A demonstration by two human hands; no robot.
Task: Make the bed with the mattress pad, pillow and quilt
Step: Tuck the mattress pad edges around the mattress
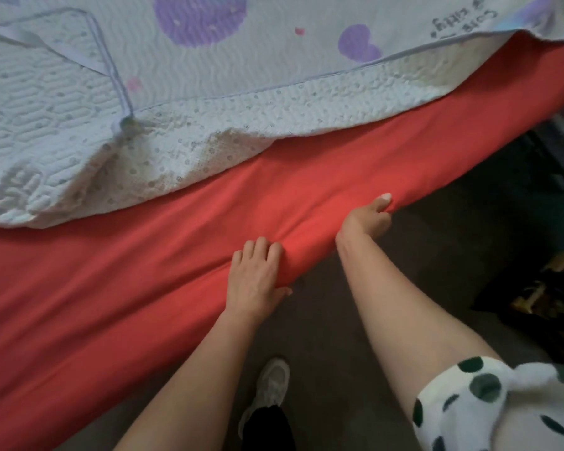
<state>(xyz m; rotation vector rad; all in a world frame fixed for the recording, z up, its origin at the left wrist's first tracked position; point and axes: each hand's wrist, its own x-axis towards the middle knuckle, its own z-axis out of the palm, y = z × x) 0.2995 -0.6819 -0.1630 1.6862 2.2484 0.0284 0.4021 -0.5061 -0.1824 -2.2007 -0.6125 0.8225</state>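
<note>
My right hand (pixel 368 216) pinches the red sheet (pixel 144 255) at the bed's edge, left hand (pixel 258 275) fingers curled onto it alongside; the mattress pad (pixel 209 141) lies folded back further in, so a hard tug could drag it askew.

The only writing stands on the mattress pad (pixel 274 70), just right of the purple heart (pixel 358 43) printed on it: two short lines of dark, handwritten-style lettering (pixel 453 22), seen upside down from here. It seems to read "Cute" and "kitty" with a small sign between them, but it is too blurred to be sure.
</note>
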